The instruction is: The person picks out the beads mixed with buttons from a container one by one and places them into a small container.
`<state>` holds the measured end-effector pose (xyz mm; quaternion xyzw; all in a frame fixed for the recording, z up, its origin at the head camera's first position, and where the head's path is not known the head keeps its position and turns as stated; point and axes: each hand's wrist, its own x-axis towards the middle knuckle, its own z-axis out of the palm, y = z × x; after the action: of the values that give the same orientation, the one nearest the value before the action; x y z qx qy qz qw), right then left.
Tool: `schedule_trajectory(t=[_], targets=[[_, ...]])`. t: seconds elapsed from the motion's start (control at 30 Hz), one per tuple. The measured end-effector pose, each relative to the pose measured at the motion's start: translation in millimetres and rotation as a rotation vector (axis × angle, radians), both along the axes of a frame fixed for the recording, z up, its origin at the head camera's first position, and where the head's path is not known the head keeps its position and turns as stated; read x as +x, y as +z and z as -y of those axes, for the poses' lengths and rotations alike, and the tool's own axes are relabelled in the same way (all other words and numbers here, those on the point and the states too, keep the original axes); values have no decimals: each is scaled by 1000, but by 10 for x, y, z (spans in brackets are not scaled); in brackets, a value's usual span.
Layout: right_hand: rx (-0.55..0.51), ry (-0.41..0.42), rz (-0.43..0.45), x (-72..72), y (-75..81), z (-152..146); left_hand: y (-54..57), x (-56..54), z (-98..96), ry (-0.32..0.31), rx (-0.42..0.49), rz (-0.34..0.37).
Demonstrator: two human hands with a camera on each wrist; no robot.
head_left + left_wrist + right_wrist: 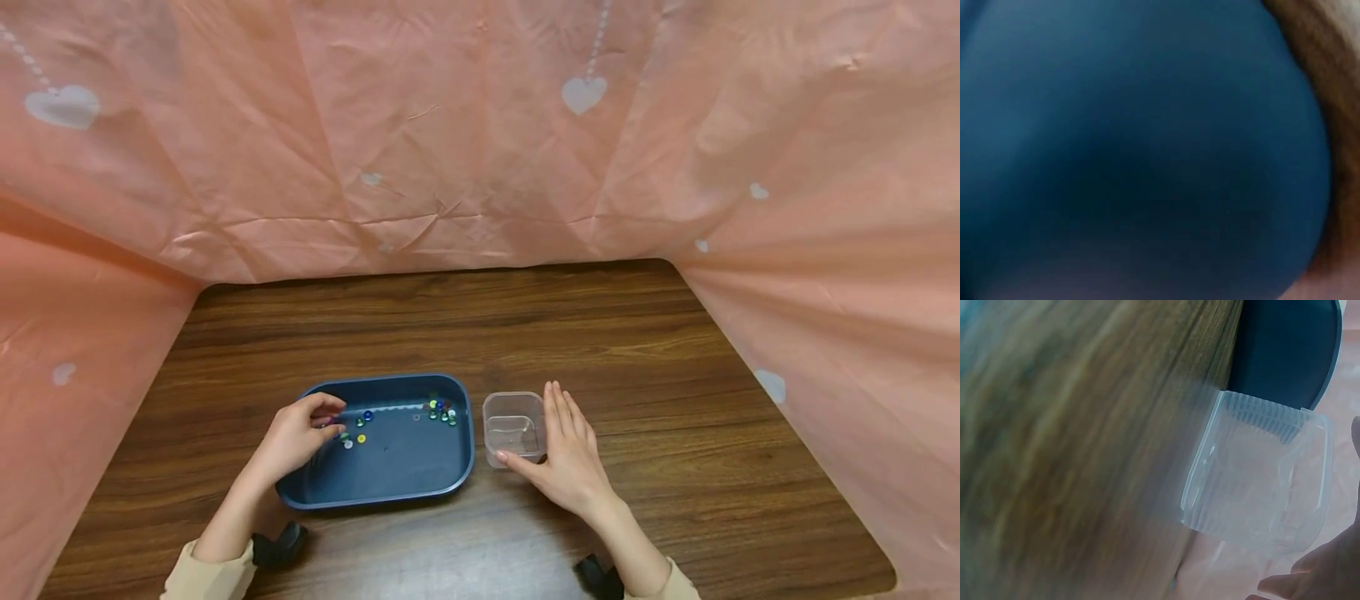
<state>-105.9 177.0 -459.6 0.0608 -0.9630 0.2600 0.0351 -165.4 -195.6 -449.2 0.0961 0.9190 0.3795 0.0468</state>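
A blue tray (390,475) lies on the table, with several small shiny coloured beads in it. My left hand (296,437) is over the tray's left side, thumb and fingers bent and apart around a few beads; whether it touches any is hidden. Close by lie a yellow bead (362,438) and a blue bead (368,415). To the right of the tray stands a clear plastic container (512,429), upright. My right hand (573,467) rests against it, fingers straight along its right side and thumb at its front. The left wrist view shows only the blurred tray.
A cluster of mixed beads (442,414) sits in the tray's upper right corner. The brown wooden table (660,400) extends to the right of the container and behind it. Pink cloth (480,167) with white hearts hangs around the back and sides.
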Motion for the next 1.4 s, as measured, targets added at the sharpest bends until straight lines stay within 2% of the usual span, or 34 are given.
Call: schedule_trajectory(t=[0.17,0.4,0.7,1.0,1.4], targets=[[7,-3,4,-14,-6,-15,18,-50,-4,-48,-21,38],[21,-13,20,-13,-10,-50,-11,-102,-72,-90,-33,40],[20,-11,35,-2,-18,-58,-37,-172,-182,-68,-37,59],[4,-9,45,-4,-17,-20,-71,-159,-242,-9,-53,71],[7,-2,61,-10,-16,44,-135,-165,-281,3,-69,69]])
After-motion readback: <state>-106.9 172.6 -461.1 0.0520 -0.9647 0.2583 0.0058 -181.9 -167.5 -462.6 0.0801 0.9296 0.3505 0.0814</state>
